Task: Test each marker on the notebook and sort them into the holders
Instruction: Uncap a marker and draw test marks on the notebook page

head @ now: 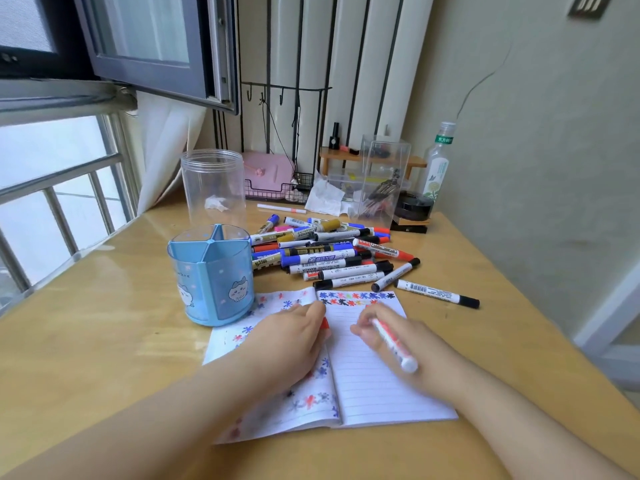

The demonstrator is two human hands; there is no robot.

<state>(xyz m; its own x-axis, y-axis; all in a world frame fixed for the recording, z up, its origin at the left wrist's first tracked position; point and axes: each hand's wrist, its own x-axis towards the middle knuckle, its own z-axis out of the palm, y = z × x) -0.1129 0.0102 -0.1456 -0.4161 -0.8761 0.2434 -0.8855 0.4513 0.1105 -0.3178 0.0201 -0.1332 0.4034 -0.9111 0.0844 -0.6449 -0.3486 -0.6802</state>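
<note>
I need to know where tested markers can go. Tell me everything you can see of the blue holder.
The blue holder is a round cup of see-through blue plastic, split by inner walls into compartments that look empty. Cartoon animals and small dots decorate its side. It stands upright on the table, left of the marker pile, its base at the notebook's upper left corner. Neither hand touches it.

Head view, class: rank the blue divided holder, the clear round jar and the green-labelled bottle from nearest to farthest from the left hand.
1. Blue divided holder, just left of the left hand.
2. Clear round jar, behind the holder.
3. Green-labelled bottle, far right by the wall.
</note>
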